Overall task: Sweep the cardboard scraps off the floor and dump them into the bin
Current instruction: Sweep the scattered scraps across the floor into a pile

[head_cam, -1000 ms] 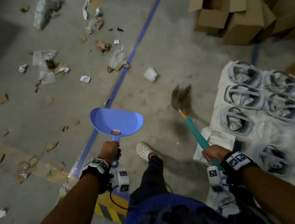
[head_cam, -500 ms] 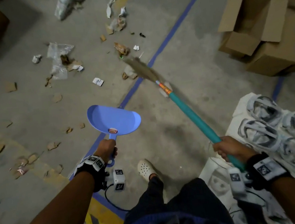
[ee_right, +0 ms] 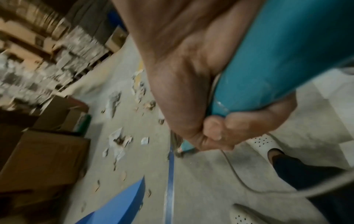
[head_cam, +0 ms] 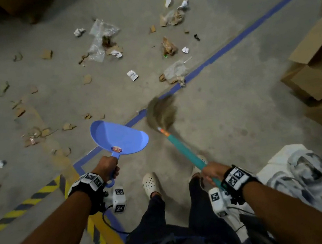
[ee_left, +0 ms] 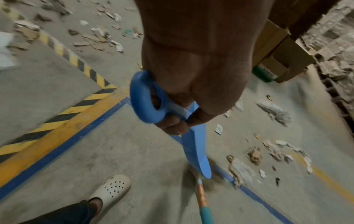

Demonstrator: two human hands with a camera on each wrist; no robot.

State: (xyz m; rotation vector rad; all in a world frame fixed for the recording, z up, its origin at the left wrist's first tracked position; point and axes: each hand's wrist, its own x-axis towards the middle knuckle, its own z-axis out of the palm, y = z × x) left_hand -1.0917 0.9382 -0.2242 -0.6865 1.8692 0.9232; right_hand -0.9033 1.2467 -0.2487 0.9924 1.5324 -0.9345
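Inside right hand (head_cam: 211, 171) fingers (ee_right: 220, 130): broom (head_cam: 182, 149) handle.

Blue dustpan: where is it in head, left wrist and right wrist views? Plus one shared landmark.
Head: blue dustpan left of centre, gripped by the left hand.
Left wrist: centre, handle loop in the fist, pan edge-on below.
Right wrist: bottom left corner only.
Shared landmark: blue floor line.

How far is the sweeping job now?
Done: nothing yet; the blue dustpan is empty. In hand: the left hand holds the dustpan, and the right hand holds the broom, bristles on the floor. Left: cardboard scraps lie scattered. No bin is visible.
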